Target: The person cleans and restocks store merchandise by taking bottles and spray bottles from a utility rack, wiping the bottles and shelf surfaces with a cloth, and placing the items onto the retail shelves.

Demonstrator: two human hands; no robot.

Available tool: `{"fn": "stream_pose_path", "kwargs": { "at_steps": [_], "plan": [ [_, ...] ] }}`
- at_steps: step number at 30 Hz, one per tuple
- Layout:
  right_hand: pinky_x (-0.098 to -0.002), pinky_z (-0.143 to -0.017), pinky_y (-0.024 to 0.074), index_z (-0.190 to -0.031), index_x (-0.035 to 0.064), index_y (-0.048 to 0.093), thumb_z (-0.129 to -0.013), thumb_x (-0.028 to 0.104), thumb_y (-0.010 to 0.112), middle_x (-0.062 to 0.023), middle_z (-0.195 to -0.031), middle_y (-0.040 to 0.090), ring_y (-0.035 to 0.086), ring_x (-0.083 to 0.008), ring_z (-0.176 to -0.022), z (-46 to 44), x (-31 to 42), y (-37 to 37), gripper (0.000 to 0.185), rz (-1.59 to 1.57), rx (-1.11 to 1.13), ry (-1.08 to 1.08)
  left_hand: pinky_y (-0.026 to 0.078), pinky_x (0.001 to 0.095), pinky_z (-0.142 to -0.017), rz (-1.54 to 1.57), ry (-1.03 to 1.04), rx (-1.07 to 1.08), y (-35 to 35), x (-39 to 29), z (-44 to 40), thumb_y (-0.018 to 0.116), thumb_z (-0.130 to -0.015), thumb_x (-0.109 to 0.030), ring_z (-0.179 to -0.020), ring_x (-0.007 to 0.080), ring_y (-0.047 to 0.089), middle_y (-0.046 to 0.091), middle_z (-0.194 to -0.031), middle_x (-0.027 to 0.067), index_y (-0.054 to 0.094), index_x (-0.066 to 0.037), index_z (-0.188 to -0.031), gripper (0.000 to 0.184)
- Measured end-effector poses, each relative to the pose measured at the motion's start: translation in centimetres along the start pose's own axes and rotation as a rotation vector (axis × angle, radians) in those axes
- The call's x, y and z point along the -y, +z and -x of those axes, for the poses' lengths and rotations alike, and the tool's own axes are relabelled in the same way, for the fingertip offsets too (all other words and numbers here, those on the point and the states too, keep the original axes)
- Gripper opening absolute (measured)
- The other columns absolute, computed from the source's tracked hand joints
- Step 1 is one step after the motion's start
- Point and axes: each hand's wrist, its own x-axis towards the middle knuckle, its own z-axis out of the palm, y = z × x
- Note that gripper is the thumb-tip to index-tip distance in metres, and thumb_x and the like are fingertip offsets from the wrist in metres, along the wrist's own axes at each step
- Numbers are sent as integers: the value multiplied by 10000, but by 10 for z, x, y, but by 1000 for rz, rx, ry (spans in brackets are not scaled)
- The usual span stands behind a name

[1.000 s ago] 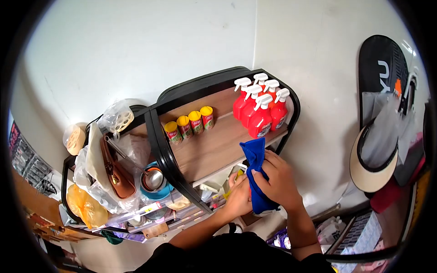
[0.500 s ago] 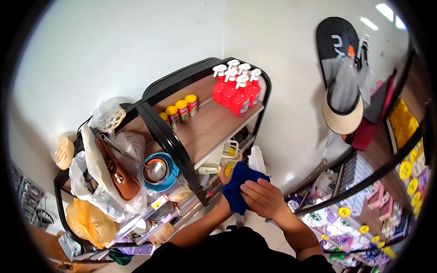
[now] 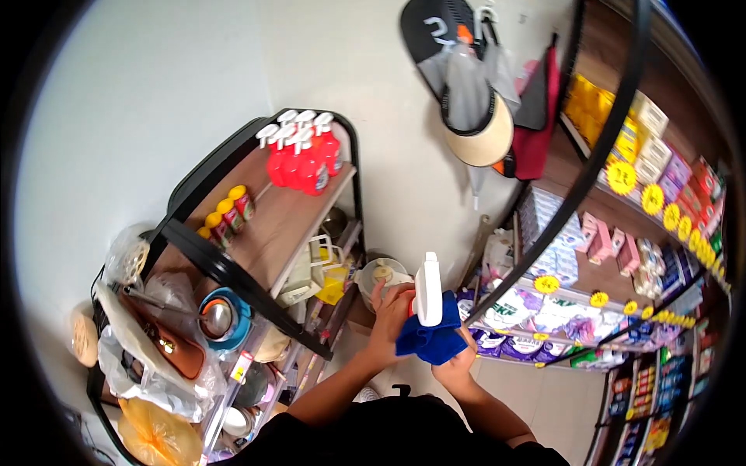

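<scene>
My left hand [image 3: 388, 320] is wrapped round a bottle with a white pump head [image 3: 428, 291]; a bit of its red body shows beside my fingers. A blue cloth [image 3: 432, 340] lies against the bottle, and my right hand [image 3: 458, 363] grips it from the right and below. Much of the bottle is hidden behind the cloth and my hands. On the upper shelf [image 3: 268, 241] to the left stand several red pump bottles [image 3: 305, 159] of similar look. Several small cans with yellow lids [image 3: 227, 214] stand in a row near them.
A blue bowl with a ladle [image 3: 221, 318], a brown handbag [image 3: 175, 346] and plastic bags fill the left shelf. Behind my hands stands a white bucket [image 3: 373, 283]. Caps [image 3: 478, 132] hang on the wall; stocked shelves with a black frame [image 3: 567, 202] rise at right.
My view has swung right, so the left shelf sits farther left. The bottle's white head now stands in front of the cloth, and my right hand has shifted lower on the cloth.
</scene>
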Motion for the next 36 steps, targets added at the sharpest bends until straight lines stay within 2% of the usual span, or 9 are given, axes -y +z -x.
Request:
{"fn": "stream_pose_path", "kwargs": {
  "at_steps": [3,4,6,10,16,19,20,26,36],
  "plan": [
    [-284,-781,504,-1055,21,622,-985,157,576,-21,-985,658,622,-120,-878,25,7,-26,160,-469,-261,405,111,556,-1158,-35,-64,143,40,-19,-3,761,-692,-374,-1229,295,533,627,-1158,152,586,-12,-1182,634],
    [-309,-795,520,-1007,42,629,-934,41,624,-46,-933,662,638,-146,-841,9,19,-40,73,-609,-358,479,111,556,-1158,-21,-49,161,51,-26,-3,761,-692,-374,-1229,295,533,627,-1158,152,586,-12,-1182,634],
    [-307,-859,519,-1111,37,625,-944,54,606,-46,-1038,669,650,-156,-928,-2,20,-67,168,-801,-536,687,116,563,-1161,-15,34,283,75,-43,-3,778,-684,-290,-1226,291,533,633,-1147,146,597,-9,-1164,584],
    [-300,-886,529,-1211,38,619,-960,105,591,-66,-1144,670,657,-158,-993,-3,7,-141,261,-1013,-420,846,165,572,-1152,56,134,336,122,-76,-3,785,-674,-268,-1214,294,534,638,-1116,135,604,2,-1144,572],
    [-308,-900,523,-1273,6,585,-935,91,574,-74,-1152,669,653,-153,-1006,-1,2,-257,349,-824,-122,893,243,576,-1116,125,228,443,187,-122,1,820,-653,-223,-1130,356,545,641,-1157,134,601,-23,-1197,619],
    [-317,-985,467,-1318,-19,528,-863,71,633,-101,-1206,643,612,-160,-1084,-9,29,-299,476,-435,121,645,216,576,-1129,101,225,483,214,-148,3,809,-680,-282,-1143,328,542,638,-1129,130,621,-34,-1139,554],
    [-335,-974,490,-1328,-30,501,-775,-28,547,-132,-1238,631,635,-192,-1091,-6,33,-308,555,-406,134,646,203,575,-1135,76,217,484,221,-158,4,813,-677,-329,-1155,301,545,638,-1100,128,636,-29,-1086,537],
    [-297,-826,550,-1136,-55,622,-788,0,531,-115,-1001,716,691,-172,-921,15,36,-357,364,-450,-42,752,216,576,-1131,131,297,523,253,-190,9,818,-678,-324,-1153,298,548,632,-1105,129,638,-35,-1097,539],
    [-295,-799,580,-1114,-16,630,-996,182,583,-145,-1020,722,707,-185,-887,43,32,-389,236,-670,-322,897,273,584,-1101,443,419,623,301,-205,9,786,-630,-156,-1138,319,553,630,-1090,125,641,-69,-1149,546]
  ]
}}
